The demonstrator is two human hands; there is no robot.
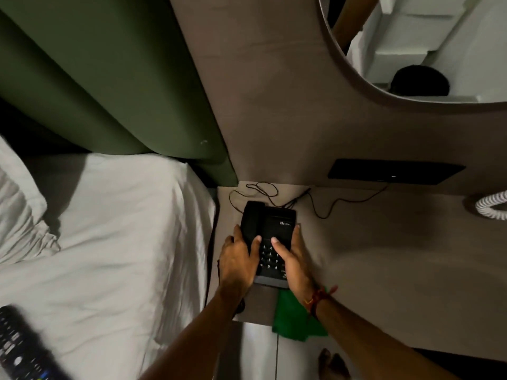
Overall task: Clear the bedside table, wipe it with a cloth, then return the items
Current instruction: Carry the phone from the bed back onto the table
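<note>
Head view, left to right: remote (19, 349) on the bed (109, 229); my left hand (237, 260) and right hand (292, 259) clasp the phone (270, 231) from either side on the table (384, 256); green cloth (295, 316) hangs at the table's near edge under my right wrist.

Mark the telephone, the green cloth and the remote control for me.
telephone (282, 223): head view, bare top of its body by the logo.
green cloth (293, 316): head view, its middle, at the table's front edge.
remote control (19, 349): head view, button face, on the bed.
</note>
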